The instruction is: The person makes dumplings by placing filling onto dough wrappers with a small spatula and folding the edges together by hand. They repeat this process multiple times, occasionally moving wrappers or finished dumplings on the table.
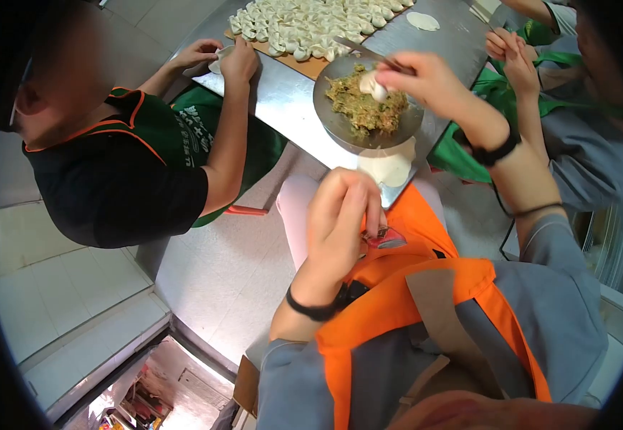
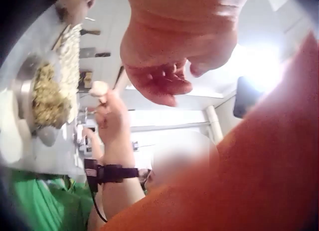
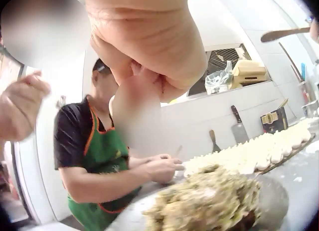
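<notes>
In the head view my right hand (image 1: 426, 82) is raised over a metal bowl (image 1: 326, 115) of green-brown filling (image 1: 365, 111). It pinches a white folded dumpling (image 1: 374, 84) at the fingertips and grips a thin spatula (image 1: 368, 51) across the palm. The left wrist view shows the same dumpling (image 2: 99, 89) above the bowl's level. My left hand (image 1: 343, 215) hovers before the orange apron, fingers loosely curled around nothing. Seen close up, that left hand (image 2: 174, 46) has no object in it. Pale round wrappers (image 1: 390, 166) lie at the table edge, just beyond it.
Rows of finished dumplings (image 1: 304, 25) cover a wooden board (image 1: 315, 68) behind the bowl. A single wrapper (image 1: 423, 21) lies on the metal table (image 1: 283, 107). To the left, a person in a green apron (image 1: 204, 129) works a wrapper; another person's hands (image 1: 515, 57) are at right.
</notes>
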{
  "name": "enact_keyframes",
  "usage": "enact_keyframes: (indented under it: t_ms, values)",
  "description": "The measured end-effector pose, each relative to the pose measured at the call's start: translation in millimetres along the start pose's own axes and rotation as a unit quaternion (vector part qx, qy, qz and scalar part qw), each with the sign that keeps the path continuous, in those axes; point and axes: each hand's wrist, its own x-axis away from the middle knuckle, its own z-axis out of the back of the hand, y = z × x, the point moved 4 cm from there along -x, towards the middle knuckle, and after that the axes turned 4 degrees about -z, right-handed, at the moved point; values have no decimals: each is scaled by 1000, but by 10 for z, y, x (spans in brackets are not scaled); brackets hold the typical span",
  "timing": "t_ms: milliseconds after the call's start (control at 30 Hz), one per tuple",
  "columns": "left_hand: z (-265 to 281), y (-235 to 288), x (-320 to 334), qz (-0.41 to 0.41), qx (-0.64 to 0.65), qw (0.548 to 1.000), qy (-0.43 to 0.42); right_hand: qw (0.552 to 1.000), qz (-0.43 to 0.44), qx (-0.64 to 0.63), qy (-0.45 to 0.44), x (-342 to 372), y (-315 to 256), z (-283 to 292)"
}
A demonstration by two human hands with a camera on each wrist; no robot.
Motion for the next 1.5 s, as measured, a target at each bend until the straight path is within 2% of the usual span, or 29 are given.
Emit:
enact_keyframes:
  t_ms: [67, 100, 133, 200, 267, 300, 400, 467, 533, 567, 667, 767, 833, 900, 967, 1000, 1033, 1100, 1133, 1200, 1267, 1300, 1367, 1400, 1433, 1467, 1500]
  values:
    - [36, 239, 52, -84, 161, 977, -113, 993, 46, 102, -30, -494, 158, 35]
    - [7, 429, 37, -140, 225, 950, -166, 988, 32, 142, -50, -752, 293, 13]
    - [-14, 610, -6, -184, 284, 922, -188, 981, 19, 182, -70, -999, 425, -41]
    - [-67, 938, -12, -244, 371, 883, -154, 961, 62, 257, -85, -1410, 641, -229]
    - [-25, 1092, -27, -230, 388, 876, -171, 941, 82, 311, -104, -1675, 761, -418]
    - [100, 1169, -57, -194, 374, 875, -238, 935, 78, 326, -116, -1758, 808, -520]
    - [108, 1281, 47, -148, 341, 906, -202, 898, 89, 414, -120, -1993, 1060, -754]
    - [77, 1251, 81, -177, 349, 906, -164, 869, 90, 478, -93, -2039, 1135, -797]
    - [45, 1269, 107, -178, 349, 910, -137, 884, 41, 449, -125, -2012, 1021, -748]
    - [29, 1288, 112, -170, 349, 911, -138, 890, 14, 435, -137, -1971, 918, -672]
    - [-19, 1324, 140, -157, 353, 909, -156, 920, 107, 373, -64, -1666, 588, -302]
    - [-117, 1262, 145, -200, 365, 890, -187, 961, 63, 261, -57, -1138, 400, 1]
    - [-212, 1196, 150, -239, 375, 871, -207, 961, 60, 260, -69, -580, 166, 73]
    - [-274, 1220, 176, -209, 365, 874, -245, 970, 32, 228, -80, -16, 238, 5]
    - [-301, 1347, 197, -118, 336, 892, -277, 980, -36, 149, -124, 462, 470, -111]
    - [-344, 1385, 213, -82, 324, 899, -283, 982, -38, 146, -117, 668, 593, -160]
    - [-403, 1425, 252, -65, 315, 909, -267, 962, -198, 129, -136, 859, 665, -197]
    - [-486, 1423, 348, -43, 311, 916, -249, 971, -56, 230, -34, 1100, 1068, -264]
    - [-537, 1417, 399, -35, 320, 914, -247, 960, 14, 278, 17, 1219, 1219, -314]
    - [-619, 1357, 431, -83, 346, 894, -272, 953, -39, 284, 95, 1322, 1344, -373]
    - [-625, 1144, 324, -164, 383, 854, -313, 943, -75, 273, 174, 1366, 1440, -438]
    - [-625, 1040, 266, -189, 403, 834, -327, 945, -79, 263, 176, 1368, 1447, -470]
    - [-592, 744, 233, -105, 375, 895, -218, 950, -83, 243, 179, 1324, 1449, -512]
    - [-471, 429, 160, -73, 264, 947, -165, 951, -89, 232, 186, 1325, 1446, -523]
    - [-346, 112, 96, -29, 150, 981, -123, 952, -95, 221, 192, 1327, 1448, -532]
    - [-247, -94, -16, 34, -138, 983, -114, 952, -101, 210, 197, 1333, 1441, -546]
    - [-135, -482, -46, 57, -249, 958, -133, 955, -101, 193, 201, 1341, 1408, -551]
